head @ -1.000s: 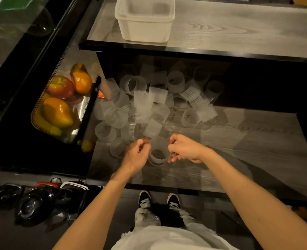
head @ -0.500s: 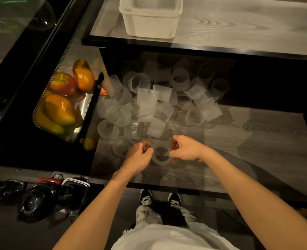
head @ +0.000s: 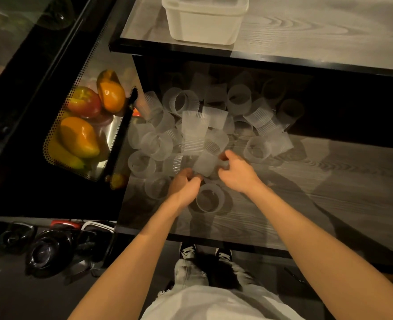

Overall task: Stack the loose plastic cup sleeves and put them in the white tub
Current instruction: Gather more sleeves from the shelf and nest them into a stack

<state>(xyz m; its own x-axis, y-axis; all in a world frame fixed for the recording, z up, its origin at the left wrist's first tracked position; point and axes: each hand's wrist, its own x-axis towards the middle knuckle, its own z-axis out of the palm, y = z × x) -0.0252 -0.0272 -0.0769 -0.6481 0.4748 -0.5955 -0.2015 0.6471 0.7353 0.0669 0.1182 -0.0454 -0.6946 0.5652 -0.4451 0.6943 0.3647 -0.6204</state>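
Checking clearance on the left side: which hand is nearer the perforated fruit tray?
Left. The left hand sits at the near edge of the sleeve pile, right of the fruit tray; the right hand is farther right, pinching a sleeve.

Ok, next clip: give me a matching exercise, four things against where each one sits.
Things:
1. white tub
2. orange fruit
3. lone sleeve standing on end
4. sneakers

Places:
A. floor
B. upper shelf
C. perforated tray
D. lower shelf, beside the left hand

Pairs: 1-B, 2-C, 3-D, 4-A.
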